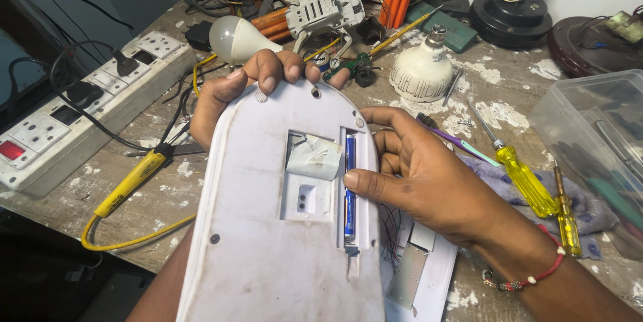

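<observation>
Lying back-up over the workbench's [495, 87] near edge, a white plastic casing [268, 255] has its slot open on a blue battery [349, 188]. The right hand [429, 174] presses a thumb on that battery; the left hand [234, 91] curls its fingers tight over the casing's far rim. Beyond: yellow screwdrivers [529, 181] right, soldering iron [130, 184] and switchboard [87, 104] left, bulbs [423, 67] far.

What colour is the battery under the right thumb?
Blue, the battery in the white casing; head view.
</observation>
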{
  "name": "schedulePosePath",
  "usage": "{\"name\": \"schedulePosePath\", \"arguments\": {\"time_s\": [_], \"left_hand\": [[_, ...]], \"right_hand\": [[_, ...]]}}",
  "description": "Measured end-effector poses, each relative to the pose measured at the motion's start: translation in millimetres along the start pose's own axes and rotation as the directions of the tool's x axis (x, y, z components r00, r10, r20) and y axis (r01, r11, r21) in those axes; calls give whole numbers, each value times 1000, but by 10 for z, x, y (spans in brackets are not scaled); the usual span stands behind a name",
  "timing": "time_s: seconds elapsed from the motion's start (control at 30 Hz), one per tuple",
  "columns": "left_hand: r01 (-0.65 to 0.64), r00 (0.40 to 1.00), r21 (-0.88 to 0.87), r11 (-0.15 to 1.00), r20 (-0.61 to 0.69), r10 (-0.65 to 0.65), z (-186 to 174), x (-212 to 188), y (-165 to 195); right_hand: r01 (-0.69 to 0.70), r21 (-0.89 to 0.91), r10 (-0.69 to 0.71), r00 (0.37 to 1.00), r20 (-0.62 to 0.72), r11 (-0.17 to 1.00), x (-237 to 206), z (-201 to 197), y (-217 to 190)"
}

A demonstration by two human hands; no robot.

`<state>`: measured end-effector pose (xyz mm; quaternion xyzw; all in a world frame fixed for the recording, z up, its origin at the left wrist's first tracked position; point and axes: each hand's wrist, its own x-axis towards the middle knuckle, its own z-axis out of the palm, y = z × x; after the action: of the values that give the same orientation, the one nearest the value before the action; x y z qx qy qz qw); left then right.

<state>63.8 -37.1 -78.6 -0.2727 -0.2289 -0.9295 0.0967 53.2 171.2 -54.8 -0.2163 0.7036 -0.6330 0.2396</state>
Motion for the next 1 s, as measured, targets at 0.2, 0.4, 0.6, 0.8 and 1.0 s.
{"name": "schedulePosePath", "arguments": {"time_s": [0.2, 0.4, 0.6, 0.8, 1.0], "left_hand": [[-11, 1000, -4, 1000, 12, 11, 2, 12, -3], [-14, 1000, -14, 1000, -16, 14, -1, -6, -6], [-12, 1000, -5, 1000, 25, 12, -20, 3, -20], [-20, 1000, -12, 1000, 18, 21, -37, 0, 2], [-16, 1000, -11, 1000, 1, 16, -13, -17, -5]], "right_hand": [[72, 67, -79, 992, 101, 995, -22, -65, 19], [10, 13, -10, 999, 46, 1000, -37, -15, -45], [30, -13, -29, 997, 74, 999, -13, 7, -54], [57, 22, -59, 995, 86, 998, -60, -13, -40], [64, 34, -67, 991, 113, 997, -56, -40, 9]]}}
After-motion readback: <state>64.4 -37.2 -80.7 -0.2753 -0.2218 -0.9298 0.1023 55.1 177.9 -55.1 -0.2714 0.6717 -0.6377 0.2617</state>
